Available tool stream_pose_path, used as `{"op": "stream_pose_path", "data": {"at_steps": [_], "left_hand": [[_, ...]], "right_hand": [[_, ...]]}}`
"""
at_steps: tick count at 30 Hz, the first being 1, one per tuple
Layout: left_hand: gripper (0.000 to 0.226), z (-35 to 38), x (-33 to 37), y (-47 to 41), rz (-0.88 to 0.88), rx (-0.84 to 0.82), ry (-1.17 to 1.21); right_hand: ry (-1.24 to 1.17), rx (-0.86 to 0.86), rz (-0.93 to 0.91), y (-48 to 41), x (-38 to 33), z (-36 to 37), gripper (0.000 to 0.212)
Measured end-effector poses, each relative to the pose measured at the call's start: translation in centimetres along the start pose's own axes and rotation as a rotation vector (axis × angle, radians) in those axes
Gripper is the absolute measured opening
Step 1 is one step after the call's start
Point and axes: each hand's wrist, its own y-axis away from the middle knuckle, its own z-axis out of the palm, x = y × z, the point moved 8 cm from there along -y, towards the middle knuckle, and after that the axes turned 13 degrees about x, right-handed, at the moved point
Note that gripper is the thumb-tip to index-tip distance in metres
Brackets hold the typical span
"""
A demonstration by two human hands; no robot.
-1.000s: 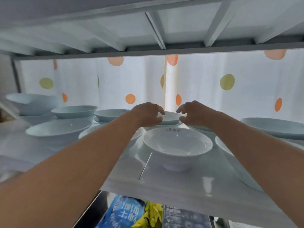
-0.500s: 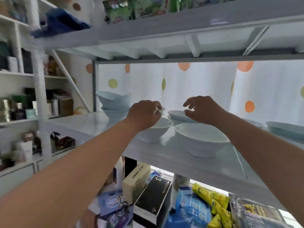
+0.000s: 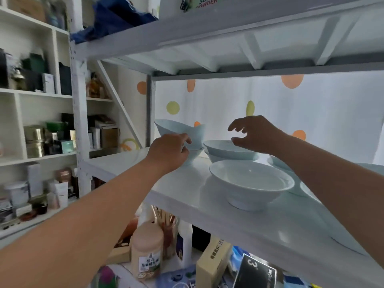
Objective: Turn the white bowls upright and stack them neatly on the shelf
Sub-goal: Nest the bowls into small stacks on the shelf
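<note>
Tilted bowls (image 3: 181, 129) — behind left grip (image 3: 168, 151)

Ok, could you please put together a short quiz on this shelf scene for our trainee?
1. True or false: the nearest white bowl stands upright on the shelf.
2. The right hand is: A) gripping a jar; B) open, holding nothing; C) flat on the shelf.
3. Fill in: the top bowl by the left hand sits ____.
Key: 1 true; 2 B; 3 tilted.
</note>
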Motion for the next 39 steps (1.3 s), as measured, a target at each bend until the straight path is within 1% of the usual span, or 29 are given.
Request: {"op": "stream_pose_path", "data": {"at_steps": [4, 7, 9, 12, 17, 21, 24, 26, 28, 29, 30, 33, 36, 38, 39], "left_hand": [[0.032, 2.0, -3.5, -2.3, 0.043, -0.042, -0.098], [0.031, 2.5, -6.9, -4.5, 0.024, 0.01, -0.118], [0.031, 3.7, -8.9, -5.4, 0.017, -0.006, -0.117], [0.034, 5.9, -11.1, -7.6, 0.066, -0.06, -0.148], [0.039, 8.6, -13.1, -11.7, 0.16, -0.068, -0.064], [0.047, 11.3, -14.1, -13.8, 0.274, -0.183, -0.034], [0.043, 12.7, -14.7, -14.4, 0.347, -0.275, -0.005], [0.034, 13.4, -14.8, -14.3, 0.4, -0.336, -0.008], [0.018, 13.8, -14.8, -14.2, 0.463, -0.377, -0.024], [0.01, 13.9, -14.7, -14.2, 0.501, -0.377, -0.039], [0.009, 13.9, -14.7, -14.2, 0.537, -0.368, -0.052], [0.011, 13.8, -14.6, -14.1, 0.586, -0.327, -0.061], [0.016, 13.8, -14.9, -14.3, 0.595, -0.292, -0.061], [0.011, 13.8, -15.0, -14.6, 0.582, -0.264, -0.046], [0.013, 13.8, -15.1, -14.8, 0.571, -0.256, -0.039]], "right_hand": [[0.054, -0.082, -0.077, -4.5, 0.1, 4.8, 0.036], [0.049, -0.061, -0.108, -7.8, -0.1, 7.7, 0.038], [0.068, -0.096, -0.134, -9.3, -0.6, 10.2, 0.041], [0.161, -0.182, -0.163, -11.1, -1.0, 13.7, 0.047], [0.239, -0.197, -0.131, -14.1, -1.3, 16.8, 0.051], [0.38, -0.272, -0.104, -15.4, -0.7, 18.9, 0.051], [0.409, -0.282, -0.063, -16.0, -0.5, 19.6, 0.046], [0.445, -0.282, -0.057, -16.1, -0.5, 20.0, 0.038], [0.488, -0.262, -0.063, -16.1, -0.7, 20.1, 0.031], [0.511, -0.252, -0.071, -16.1, -0.8, 20.1, 0.028], [0.54, -0.247, -0.087, -16.2, -0.9, 20.3, 0.025], [0.659, -0.273, -0.14, -16.2, -1.2, 21.1, 0.017], [0.764, -0.326, -0.206, -16.0, -1.7, 21.9, 0.019], [0.785, -0.331, -0.226, -15.8, -1.9, 22.1, 0.021], [0.787, -0.327, -0.226, -15.7, -2.0, 22.1, 0.021]]}}
